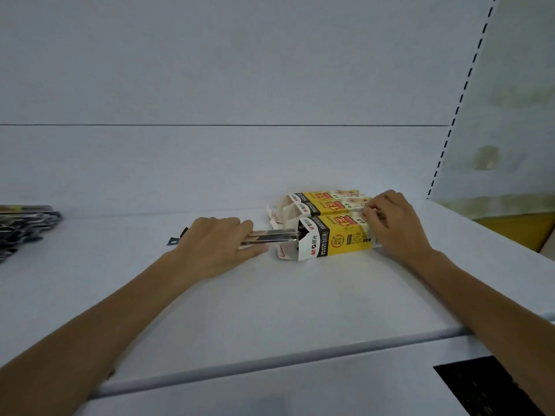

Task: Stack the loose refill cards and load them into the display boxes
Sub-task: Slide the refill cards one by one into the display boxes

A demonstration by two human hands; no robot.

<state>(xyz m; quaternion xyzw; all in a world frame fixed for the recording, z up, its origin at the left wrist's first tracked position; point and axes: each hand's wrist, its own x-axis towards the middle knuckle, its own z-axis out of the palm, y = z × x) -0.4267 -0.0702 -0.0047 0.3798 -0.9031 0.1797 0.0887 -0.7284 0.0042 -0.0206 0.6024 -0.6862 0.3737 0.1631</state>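
Observation:
Three yellow, black and white display boxes lie side by side on the white shelf (270,295), open ends facing left. The nearest box (336,238) is gripped at its right end by my right hand (396,226). My left hand (216,244) holds a flat stack of dark refill cards (270,237) whose right end sits inside the nearest box's open mouth. The two boxes behind (327,202) lie against the back panel with their flaps open. A pile of loose refill cards (24,226) lies at the far left of the shelf.
The shelf's rounded front edge (270,358) runs across below my forearms. A slotted upright (459,109) and a pale side panel close off the right. A dark grille (486,388) shows at bottom right, below the shelf.

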